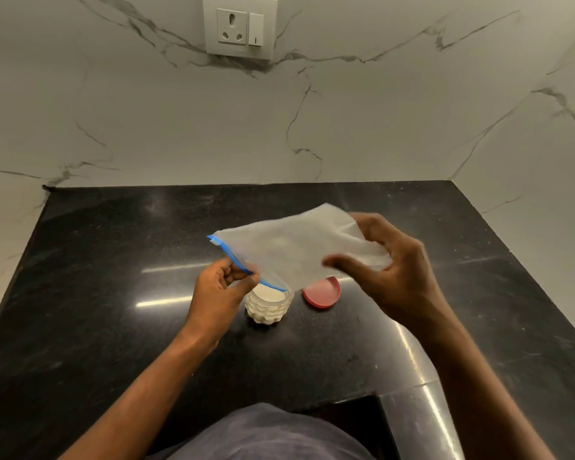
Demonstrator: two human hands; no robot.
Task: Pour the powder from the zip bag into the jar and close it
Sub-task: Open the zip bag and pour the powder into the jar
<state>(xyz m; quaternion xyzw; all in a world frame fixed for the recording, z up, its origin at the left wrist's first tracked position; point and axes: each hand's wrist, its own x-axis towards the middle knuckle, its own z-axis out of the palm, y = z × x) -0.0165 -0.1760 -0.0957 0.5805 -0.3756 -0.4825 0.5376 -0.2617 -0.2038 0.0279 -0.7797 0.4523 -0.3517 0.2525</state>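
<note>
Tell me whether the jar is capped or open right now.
Open. The jar stands upright on the counter with pale powder showing at its mouth; the red lid lies apart, to its right.

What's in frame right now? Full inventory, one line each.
zip bag: 1, clear with blue zip strip, held tilted in the air, zip corner down over the jar mouth
jar: 1, clear ribbed, holds pale powder, upright on the countertop, lid off
lid: 1, red, flat on the countertop right of the jar
countertop: 1, black speckled stone
wall: white marble with grey veins, behind and at the sides
socket with switch: 1, white, on the wall, top centre
left hand: 1, fingers pinch the zip edge
right hand: 1, grips the bag's closed end
</note>
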